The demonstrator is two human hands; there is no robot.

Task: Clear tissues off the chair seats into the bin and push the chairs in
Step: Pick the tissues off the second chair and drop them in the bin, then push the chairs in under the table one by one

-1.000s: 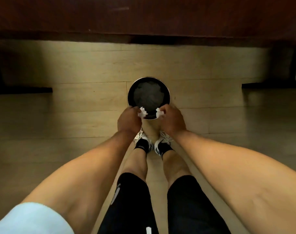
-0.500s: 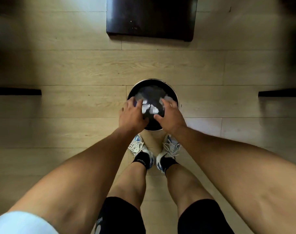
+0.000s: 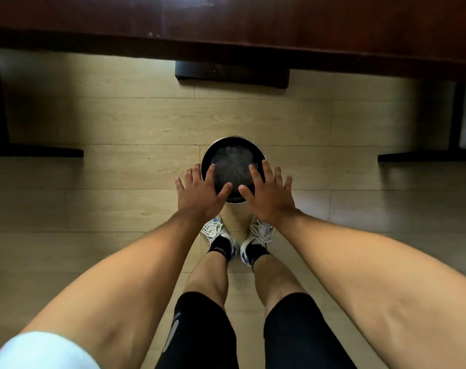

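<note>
A round bin with a metal rim and a dark liner stands on the wooden floor just ahead of my feet. Pale crumpled tissue lies blurred at its bottom. My left hand hovers over the bin's near left rim with fingers spread and nothing in it. My right hand mirrors it over the near right rim, fingers spread and empty. No chair seat is in view.
A dark brown table edge runs across the top. A black base foot sits under it, with black leg bases at far left and far right. My sneakers stand close behind the bin.
One second ago each hand pinched a white tissue at the bin's rim. Both let go, the tissues dropped into the bin, and the fingers have spread open.
</note>
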